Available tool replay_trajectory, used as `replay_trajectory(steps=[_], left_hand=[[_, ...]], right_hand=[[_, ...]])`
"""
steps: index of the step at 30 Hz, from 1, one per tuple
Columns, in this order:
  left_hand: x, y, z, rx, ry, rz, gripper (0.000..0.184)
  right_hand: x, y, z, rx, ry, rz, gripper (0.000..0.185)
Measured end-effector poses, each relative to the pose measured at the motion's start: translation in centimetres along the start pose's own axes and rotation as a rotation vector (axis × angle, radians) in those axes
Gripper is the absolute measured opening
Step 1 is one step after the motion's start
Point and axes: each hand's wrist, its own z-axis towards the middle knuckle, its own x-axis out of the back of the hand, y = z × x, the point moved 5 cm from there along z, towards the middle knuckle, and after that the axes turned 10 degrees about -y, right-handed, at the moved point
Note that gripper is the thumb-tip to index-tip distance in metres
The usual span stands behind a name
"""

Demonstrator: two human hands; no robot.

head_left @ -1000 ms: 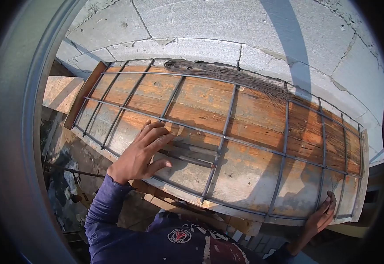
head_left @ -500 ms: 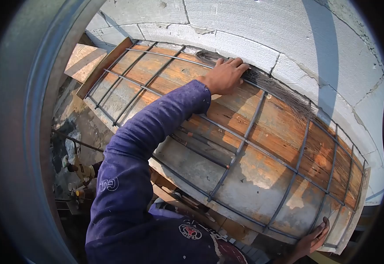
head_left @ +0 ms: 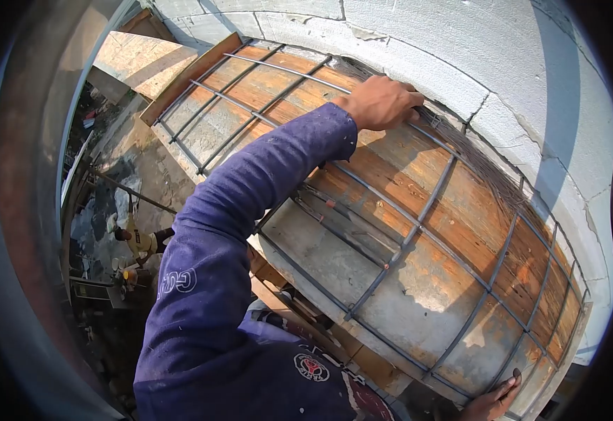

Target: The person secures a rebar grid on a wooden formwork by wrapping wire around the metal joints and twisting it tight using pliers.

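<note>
Left hand (head_left: 383, 102), 1 o'clock: fingers curled over wire bundle (head_left: 471, 147), 1–2 o'clock. Right hand (head_left: 494, 401), 4–5 o'clock: half-curled beside rebar grid (head_left: 417, 223). Either grip: cannot tell. Judged step: reaching wire; calls for pinching strands.

Left fingers (head_left: 413, 98) at wires (head_left: 477, 149) — wall (head_left: 425, 45) beyond

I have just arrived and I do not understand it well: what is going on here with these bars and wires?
A person works over a rebar grid lying above weathered wooden boards. The left hand is at the bundle of thin wires beside the white block wall; whether it grips any is hidden. The right hand is by the near edge, toward the right end; what it holds, if anything, is unclear.
</note>
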Motion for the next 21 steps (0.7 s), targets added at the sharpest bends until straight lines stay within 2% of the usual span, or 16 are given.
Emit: replay_trajectory(steps=[1, 3, 4, 6, 10, 12, 14, 16, 17, 19, 21], left_hand=[[0.8, 0.2, -0.6, 0.009, -0.004, 0.004, 0.031], [3.5, 0.6, -1.9, 0.04, 0.141, 0.11, 0.025], [5.3, 0.8, -3.1, -0.008, 0.288, 0.248, 0.021], [8.7, 1.1, -6.6, 0.057, 0.373, 0.399, 0.02], [12.7, -2.0, -16.0, 0.344, 0.566, 0.305, 0.016], [13.2, -4.1, -21.6, 0.619, 0.617, 0.264, 0.021], [13.2, -6.3, -26.8, 0.882, 0.627, 0.316, 0.023], [13.2, -8.0, -31.3, 1.293, 0.537, 0.313, 0.024], [12.5, -9.1, -32.2, 1.294, 0.544, 0.312, 0.024], [9.5, -13.1, -33.7, 1.385, 0.314, 0.269, 0.024], [5.9, -15.5, -33.3, 1.288, 0.135, 0.259, 0.022]], right_hand=[[0.3, -1.0, -0.1, 0.027, 0.006, 0.019, 0.045], [0.4, -1.7, -0.1, 0.013, 0.01, 0.069, 0.044], [0.5, -1.7, 0.0, -0.008, 0.021, 0.118, 0.043], [0.6, -2.5, 0.0, 0.024, 0.029, 0.096, 0.041], [0.7, -1.7, 0.2, 0.121, 0.083, 0.072, 0.038], [1.3, -2.9, 0.0, 0.109, 0.104, 0.098, 0.038], [1.2, -3.2, -0.2, 0.095, 0.126, 0.129, 0.038], [1.5, -3.1, -0.1, 0.221, 0.204, 0.11, 0.04], [1.6, -2.9, -0.1, 0.223, 0.208, 0.114, 0.04], [1.0, -2.0, 0.3, 0.109, 0.087, 0.187, 0.041], [1.4, -2.7, 0.0, 0.088, 0.09, 0.197, 0.042]])
